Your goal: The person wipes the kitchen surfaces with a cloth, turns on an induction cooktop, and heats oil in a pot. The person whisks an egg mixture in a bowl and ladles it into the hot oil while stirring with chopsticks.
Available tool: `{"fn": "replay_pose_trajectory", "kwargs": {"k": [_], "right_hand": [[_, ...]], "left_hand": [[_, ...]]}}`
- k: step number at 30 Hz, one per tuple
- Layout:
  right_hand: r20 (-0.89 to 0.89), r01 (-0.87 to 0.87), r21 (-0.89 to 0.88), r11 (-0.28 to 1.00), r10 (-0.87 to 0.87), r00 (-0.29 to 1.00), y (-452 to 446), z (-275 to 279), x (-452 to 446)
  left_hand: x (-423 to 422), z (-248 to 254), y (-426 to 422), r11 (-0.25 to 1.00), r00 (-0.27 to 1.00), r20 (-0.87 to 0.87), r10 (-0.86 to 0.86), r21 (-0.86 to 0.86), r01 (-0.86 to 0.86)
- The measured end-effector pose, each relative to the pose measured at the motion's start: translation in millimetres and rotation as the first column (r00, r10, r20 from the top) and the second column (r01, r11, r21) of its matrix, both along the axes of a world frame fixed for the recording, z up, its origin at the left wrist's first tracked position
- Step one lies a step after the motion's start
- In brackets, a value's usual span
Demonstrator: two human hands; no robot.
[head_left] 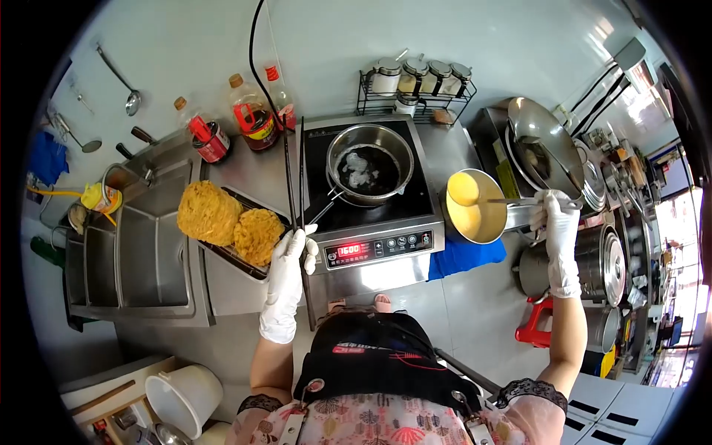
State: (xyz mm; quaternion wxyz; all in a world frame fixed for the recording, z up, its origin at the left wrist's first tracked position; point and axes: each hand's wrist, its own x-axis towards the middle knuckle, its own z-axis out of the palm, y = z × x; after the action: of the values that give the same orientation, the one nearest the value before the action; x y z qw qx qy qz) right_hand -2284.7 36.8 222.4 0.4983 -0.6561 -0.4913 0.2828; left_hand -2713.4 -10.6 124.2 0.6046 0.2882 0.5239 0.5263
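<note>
My left hand (289, 274), in a white glove, is closed around a pair of long dark chopsticks (294, 174) that point up and away. It is close to a black tray (271, 215) with two golden fried pieces (210, 213). My gloved right hand (558, 219) grips a ladle (512, 201), its bowl full of yellow liquid inside a steel saucepan (495, 222). Whether that hand also holds the saucepan's handle, I cannot tell. Between my hands, a pot (348, 137) of dark liquid with pale foam stands on an induction cooker (386, 256).
A sink (156, 252) is at the left. Sauce bottles (256, 119) and a spice rack (415, 96) with several jars line the wall. At the right are a wok (545, 119), a large lidded pot (586, 259) and a red stool (534, 326). A blue cloth (467, 259) hangs below the saucepan.
</note>
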Motion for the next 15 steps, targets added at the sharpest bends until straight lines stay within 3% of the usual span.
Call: {"fn": "replay_pose_trajectory", "kwargs": {"k": [7, 15], "right_hand": [[-0.096, -0.134, 0.075, 0.988, 0.141, 0.985, 53.8, 30.4, -64.1], [-0.159, -0.297, 0.103, 0.949, 0.311, 0.937, 102.6, -1.1, -124.6]], "left_hand": [[-14.2, 5.9, -9.7, 0.995, 0.995, 0.029, 0.1, -0.015, -0.099], [-35.0, 3.7, -22.1, 0.985, 0.983, 0.055, 0.173, -0.029, -0.172]]}}
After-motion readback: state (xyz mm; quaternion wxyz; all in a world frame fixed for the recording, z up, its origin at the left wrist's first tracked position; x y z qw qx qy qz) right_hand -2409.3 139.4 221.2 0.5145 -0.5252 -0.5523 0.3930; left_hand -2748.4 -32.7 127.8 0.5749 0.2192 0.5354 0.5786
